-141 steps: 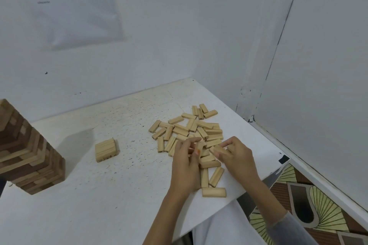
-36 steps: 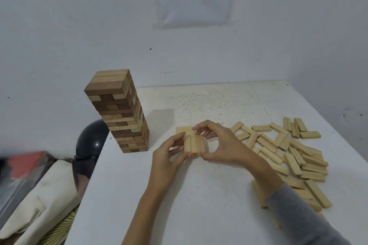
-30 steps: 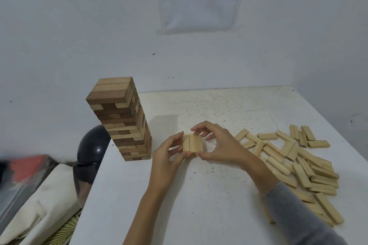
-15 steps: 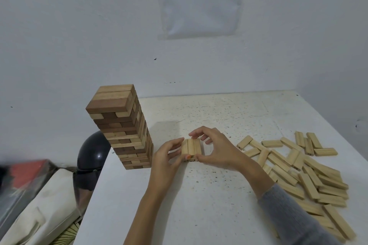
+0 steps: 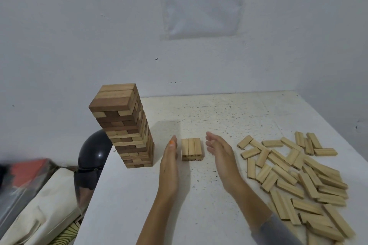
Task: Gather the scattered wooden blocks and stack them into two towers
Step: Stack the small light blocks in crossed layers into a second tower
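Both hands are flat-fingered and hold nothing: left hand (image 5: 168, 165) and right hand (image 5: 220, 155) flank the short block stack (image 5: 192, 149) (not touching). Loose blocks (image 5: 294, 175) lie right of the right hand; finished tower (image 5: 124, 125) stands left of the left hand.

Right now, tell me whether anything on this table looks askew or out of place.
Loose blocks lie scattered, some overlapping, on the table's right side. The tall tower seems to lean, possibly lens distortion. The small stack right of it looks square.

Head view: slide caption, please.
Left hand and right hand, open, flank a low block stack between tall tower and loose blocks.
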`<state>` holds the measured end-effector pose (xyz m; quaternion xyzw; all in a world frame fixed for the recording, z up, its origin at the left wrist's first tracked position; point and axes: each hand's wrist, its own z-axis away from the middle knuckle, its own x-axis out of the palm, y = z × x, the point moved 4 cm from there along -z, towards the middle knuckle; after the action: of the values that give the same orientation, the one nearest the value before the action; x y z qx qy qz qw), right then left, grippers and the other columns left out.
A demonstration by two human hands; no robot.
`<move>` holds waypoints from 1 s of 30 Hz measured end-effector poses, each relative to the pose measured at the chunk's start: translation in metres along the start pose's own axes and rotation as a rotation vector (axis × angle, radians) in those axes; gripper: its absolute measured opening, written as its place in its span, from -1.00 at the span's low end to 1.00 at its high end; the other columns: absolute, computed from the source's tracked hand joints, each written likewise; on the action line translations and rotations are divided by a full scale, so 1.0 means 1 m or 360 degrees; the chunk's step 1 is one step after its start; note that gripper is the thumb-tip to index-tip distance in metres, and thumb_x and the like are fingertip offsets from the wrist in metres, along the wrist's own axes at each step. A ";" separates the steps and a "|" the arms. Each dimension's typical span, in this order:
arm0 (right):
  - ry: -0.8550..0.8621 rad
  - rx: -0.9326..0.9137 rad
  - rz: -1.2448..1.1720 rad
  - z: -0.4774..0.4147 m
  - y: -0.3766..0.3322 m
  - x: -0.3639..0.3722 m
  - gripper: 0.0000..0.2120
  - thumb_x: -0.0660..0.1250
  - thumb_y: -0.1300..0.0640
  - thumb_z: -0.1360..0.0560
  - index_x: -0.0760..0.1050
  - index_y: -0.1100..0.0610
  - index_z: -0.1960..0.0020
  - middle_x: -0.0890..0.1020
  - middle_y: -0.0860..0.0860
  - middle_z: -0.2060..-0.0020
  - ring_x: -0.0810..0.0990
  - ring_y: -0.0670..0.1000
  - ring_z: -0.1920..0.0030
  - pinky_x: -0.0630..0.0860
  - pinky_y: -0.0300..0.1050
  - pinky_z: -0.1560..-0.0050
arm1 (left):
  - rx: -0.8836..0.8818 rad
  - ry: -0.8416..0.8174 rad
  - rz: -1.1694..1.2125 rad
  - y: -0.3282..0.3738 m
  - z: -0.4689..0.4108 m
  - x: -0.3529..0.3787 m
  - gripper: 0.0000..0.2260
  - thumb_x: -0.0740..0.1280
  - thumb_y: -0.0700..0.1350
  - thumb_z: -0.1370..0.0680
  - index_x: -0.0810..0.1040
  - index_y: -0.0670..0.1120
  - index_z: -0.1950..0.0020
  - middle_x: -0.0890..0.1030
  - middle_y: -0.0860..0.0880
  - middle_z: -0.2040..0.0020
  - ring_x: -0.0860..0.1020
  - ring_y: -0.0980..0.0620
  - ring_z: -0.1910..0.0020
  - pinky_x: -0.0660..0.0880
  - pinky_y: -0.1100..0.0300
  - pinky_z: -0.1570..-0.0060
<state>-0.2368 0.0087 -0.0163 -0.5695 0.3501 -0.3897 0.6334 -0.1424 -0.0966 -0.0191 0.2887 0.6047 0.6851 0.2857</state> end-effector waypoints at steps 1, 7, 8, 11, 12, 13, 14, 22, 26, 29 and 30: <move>0.0037 0.0050 -0.0063 0.003 0.002 0.004 -0.65 0.06 0.17 -0.66 0.39 0.07 -0.41 0.48 -0.04 -0.34 0.43 -0.05 -0.34 0.31 -0.11 -0.41 | -0.0049 -0.0012 0.0069 -0.001 0.000 0.003 -0.50 0.03 0.20 -0.62 0.29 0.06 -0.51 0.33 0.13 -0.49 0.29 0.17 -0.45 0.16 0.08 -0.49; -0.0005 0.0082 -0.0228 0.024 0.004 0.026 -0.59 0.02 0.01 -0.67 0.20 -0.04 -0.51 0.31 -0.15 -0.46 0.26 -0.14 -0.45 0.15 -0.05 -0.51 | -0.0065 -0.0077 0.0191 0.000 0.005 0.015 -0.35 0.01 0.35 -0.45 0.29 0.10 -0.48 0.30 0.15 -0.48 0.22 0.23 -0.47 0.11 0.26 -0.44; -0.0020 0.0080 -0.0236 0.027 0.004 0.028 -0.59 0.02 -0.01 -0.67 0.19 -0.06 -0.51 0.28 -0.17 -0.46 0.24 -0.16 -0.46 0.13 -0.07 -0.51 | -0.0062 -0.0078 0.0186 -0.001 0.006 0.015 -0.38 0.01 0.37 -0.47 0.32 0.13 -0.45 0.32 0.16 -0.47 0.22 0.24 -0.47 0.10 0.21 -0.47; -0.0031 0.0085 -0.0232 0.030 0.003 0.031 -0.57 0.01 -0.07 -0.66 0.17 -0.09 -0.52 0.25 -0.21 -0.46 0.20 -0.20 -0.46 0.10 -0.13 -0.51 | -0.0097 -0.0065 0.0168 -0.006 0.006 0.014 -0.27 0.05 0.45 -0.45 0.27 0.07 -0.51 0.27 0.13 -0.51 0.19 0.22 -0.49 0.08 0.07 -0.53; -0.0031 0.0090 -0.0230 0.030 0.003 0.031 -0.57 0.01 -0.08 -0.66 0.17 -0.10 -0.52 0.25 -0.21 -0.46 0.19 -0.20 -0.46 0.10 -0.15 -0.49 | -0.0109 -0.0057 0.0179 -0.006 0.006 0.014 -0.23 0.07 0.46 -0.41 0.27 0.06 -0.51 0.27 0.13 -0.52 0.20 0.22 -0.49 0.09 0.05 -0.53; -0.0031 0.0095 -0.0231 0.030 0.003 0.032 -0.56 0.02 -0.08 -0.66 0.17 -0.09 -0.52 0.25 -0.21 -0.47 0.19 -0.21 -0.46 0.10 -0.18 -0.47 | -0.0123 -0.0049 0.0208 -0.007 0.005 0.013 -0.19 0.10 0.48 -0.38 0.28 0.07 -0.51 0.29 0.13 -0.51 0.21 0.22 -0.48 0.10 0.04 -0.53; -0.0030 0.0099 -0.0233 0.030 0.002 0.031 -0.56 0.02 -0.09 -0.66 0.17 -0.09 -0.52 0.25 -0.20 -0.47 0.19 -0.21 -0.46 0.11 -0.21 -0.45 | -0.0131 -0.0044 0.0243 -0.007 0.005 0.013 -0.18 0.13 0.50 -0.36 0.30 0.07 -0.51 0.31 0.14 -0.50 0.23 0.22 -0.48 0.11 0.04 -0.52; -0.0027 0.0079 -0.0192 0.028 0.000 0.030 -0.56 0.02 -0.07 -0.66 0.17 -0.06 -0.53 0.25 -0.17 -0.48 0.19 -0.21 -0.45 0.11 -0.26 -0.41 | -0.0079 -0.0092 0.0278 0.005 0.007 0.014 -0.43 0.10 0.32 -0.43 0.40 0.11 -0.37 0.45 0.12 -0.38 0.37 0.21 -0.39 0.20 0.13 -0.47; -0.0045 0.0067 -0.0178 0.030 0.000 0.031 -0.57 0.00 -0.04 -0.67 0.14 -0.07 -0.53 0.24 -0.19 -0.46 0.17 -0.27 -0.40 0.10 -0.32 -0.35 | -0.0087 -0.0072 0.0256 0.002 0.006 0.013 -0.32 0.14 0.39 -0.41 0.35 0.08 -0.45 0.39 0.11 -0.44 0.31 0.19 -0.43 0.16 0.07 -0.51; -0.0042 0.0061 -0.0178 0.030 0.000 0.030 -0.57 -0.01 -0.02 -0.67 0.14 -0.06 -0.53 0.24 -0.20 -0.46 0.17 -0.29 -0.39 0.09 -0.33 -0.34 | -0.0145 -0.0041 0.0257 -0.004 0.005 0.012 -0.31 0.16 0.43 -0.45 0.34 0.09 -0.48 0.35 0.12 -0.47 0.28 0.20 -0.46 0.14 0.02 -0.51; -0.0038 0.0059 -0.0183 0.030 0.001 0.030 -0.57 0.00 -0.01 -0.67 0.14 -0.05 -0.53 0.25 -0.20 -0.46 0.17 -0.29 -0.38 0.10 -0.34 -0.33 | -0.0161 -0.0033 0.0260 -0.006 0.004 0.011 -0.38 0.14 0.37 -0.51 0.34 0.09 -0.48 0.35 0.13 -0.47 0.28 0.20 -0.45 0.15 0.01 -0.51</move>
<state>-0.1967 -0.0046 -0.0138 -0.5815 0.3018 -0.4250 0.6246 -0.1470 -0.0852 -0.0242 0.3293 0.5408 0.7327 0.2493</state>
